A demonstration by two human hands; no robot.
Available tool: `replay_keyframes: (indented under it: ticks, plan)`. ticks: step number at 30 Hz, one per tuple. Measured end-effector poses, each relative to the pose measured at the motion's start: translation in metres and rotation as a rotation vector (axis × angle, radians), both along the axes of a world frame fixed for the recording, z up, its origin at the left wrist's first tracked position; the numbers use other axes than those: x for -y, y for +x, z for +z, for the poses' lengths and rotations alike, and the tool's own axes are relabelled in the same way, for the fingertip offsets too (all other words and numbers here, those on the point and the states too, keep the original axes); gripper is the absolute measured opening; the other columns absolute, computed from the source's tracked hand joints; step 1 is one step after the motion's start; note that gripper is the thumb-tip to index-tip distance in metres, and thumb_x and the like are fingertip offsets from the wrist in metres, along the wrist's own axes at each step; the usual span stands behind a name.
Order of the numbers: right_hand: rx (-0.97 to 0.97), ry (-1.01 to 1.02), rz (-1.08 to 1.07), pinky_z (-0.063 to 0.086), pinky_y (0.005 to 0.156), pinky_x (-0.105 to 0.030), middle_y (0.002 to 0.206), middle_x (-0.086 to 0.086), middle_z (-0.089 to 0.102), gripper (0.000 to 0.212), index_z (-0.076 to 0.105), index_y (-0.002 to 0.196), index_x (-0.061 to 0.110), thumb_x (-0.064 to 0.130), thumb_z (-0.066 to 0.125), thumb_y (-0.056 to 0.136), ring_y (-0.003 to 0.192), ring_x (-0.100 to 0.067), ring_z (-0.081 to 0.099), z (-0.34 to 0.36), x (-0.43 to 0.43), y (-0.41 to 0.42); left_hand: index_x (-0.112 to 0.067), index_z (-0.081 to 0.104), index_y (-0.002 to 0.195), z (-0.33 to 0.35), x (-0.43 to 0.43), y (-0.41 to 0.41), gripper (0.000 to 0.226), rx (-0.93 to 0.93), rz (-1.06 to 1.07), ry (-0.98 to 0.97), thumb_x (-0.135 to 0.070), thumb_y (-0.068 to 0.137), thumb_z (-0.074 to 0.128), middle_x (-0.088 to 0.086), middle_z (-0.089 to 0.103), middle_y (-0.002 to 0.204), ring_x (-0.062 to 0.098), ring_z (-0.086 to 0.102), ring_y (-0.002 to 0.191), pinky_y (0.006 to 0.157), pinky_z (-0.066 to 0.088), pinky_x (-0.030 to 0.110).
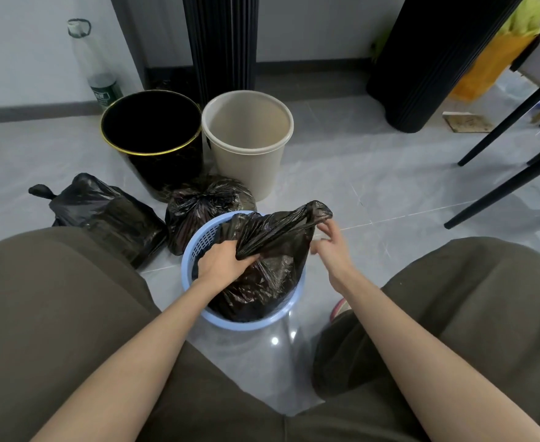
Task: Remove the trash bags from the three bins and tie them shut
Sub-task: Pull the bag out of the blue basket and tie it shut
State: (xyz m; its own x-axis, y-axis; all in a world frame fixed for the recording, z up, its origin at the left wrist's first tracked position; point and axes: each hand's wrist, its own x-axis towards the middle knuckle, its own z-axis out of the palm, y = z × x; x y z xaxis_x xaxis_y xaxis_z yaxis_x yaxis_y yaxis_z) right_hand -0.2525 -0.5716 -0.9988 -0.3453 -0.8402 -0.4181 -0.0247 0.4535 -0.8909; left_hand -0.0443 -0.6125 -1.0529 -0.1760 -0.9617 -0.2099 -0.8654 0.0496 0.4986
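Observation:
A blue plastic bin [195,301] stands between my knees with a black trash bag [262,282] sitting in it. My left hand [222,263] grips a bunched part of the bag's mouth at the left. My right hand [329,242] pinches another bunched, twisted end of the bag [316,210] that sticks up at the right. A black bin with a gold rim [154,122] and a beige bin [246,122] stand behind, both without bags. Two tied black bags lie on the floor: one at the left [103,212], one in front of the bins [205,199].
A plastic bottle [93,65] leans at the wall on the left. A black ribbed column [221,43] and a larger black ribbed cylinder [437,59] stand behind. Black chair legs [501,122] cross the right side. My knees frame the blue bin.

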Motion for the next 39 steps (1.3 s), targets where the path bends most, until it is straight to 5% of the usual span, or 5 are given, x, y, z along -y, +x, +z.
replay_keyframes:
  ticks: [4, 9, 18, 30, 39]
  plan:
    - [-0.300, 0.098, 0.441, 0.029, 0.114, -0.044, 0.138, 0.002, 0.042, 0.102, 0.030, 0.137, 0.035, 0.041, 0.083, 0.050, 0.134, -0.019, 0.030, -0.026, -0.008, 0.007, -0.025, 0.064, 0.108, 0.003, 0.000, 0.001, 0.051, -0.039, 0.008, 0.041, -0.065, 0.077, 0.057, 0.001, 0.071, 0.099, 0.025, 0.066, 0.094, 0.079, 0.055, 0.040]
    - [-0.301, 0.006, 0.351, 0.034, 0.113, -0.040, 0.127, 0.010, 0.056, 0.086, 0.055, 0.117, 0.038, 0.077, 0.078, 0.044, 0.128, -0.013, 0.045, -0.034, 0.015, 0.027, -0.032, 0.064, 0.109, 0.006, -0.006, 0.001, 0.068, -0.148, -0.075, 0.139, -0.080, 0.064, 0.050, -0.008, 0.071, 0.098, 0.015, 0.066, 0.092, 0.080, 0.055, 0.038]
    - [0.135, 0.021, 0.017, 0.050, 0.096, -0.037, 0.111, -0.008, 0.069, 0.034, 0.065, 0.114, 0.007, 0.033, 0.052, 0.096, 0.104, -0.020, 0.065, -0.015, 0.036, 0.057, -0.022, 0.064, 0.117, 0.002, -0.003, 0.002, 0.050, -0.370, -0.039, 0.260, -0.053, 0.079, 0.065, -0.008, 0.068, 0.110, 0.009, 0.061, 0.105, 0.094, 0.047, 0.028]
    - [-0.152, -0.017, 0.291, 0.050, 0.090, -0.037, 0.104, -0.014, 0.069, 0.030, 0.065, 0.099, 0.001, 0.028, 0.052, 0.096, 0.099, -0.025, 0.064, 0.004, 0.039, 0.051, -0.007, 0.058, 0.093, 0.056, 0.019, 0.002, 0.023, -1.269, 0.631, 0.623, -0.003, 0.089, 0.035, 0.014, 0.062, 0.097, 0.027, 0.060, 0.093, 0.080, 0.050, 0.035]
    - [-0.551, 0.020, 0.748, 0.018, 0.114, -0.047, 0.138, 0.008, 0.049, 0.077, 0.042, 0.133, 0.044, 0.069, 0.070, 0.065, 0.137, -0.022, 0.031, -0.001, 0.027, 0.076, -0.058, 0.062, 0.105, 0.050, 0.028, 0.027, 0.053, -0.665, 0.220, 0.507, -0.081, 0.067, 0.033, 0.006, 0.026, 0.152, 0.021, 0.030, 0.139, 0.116, 0.026, 0.042]
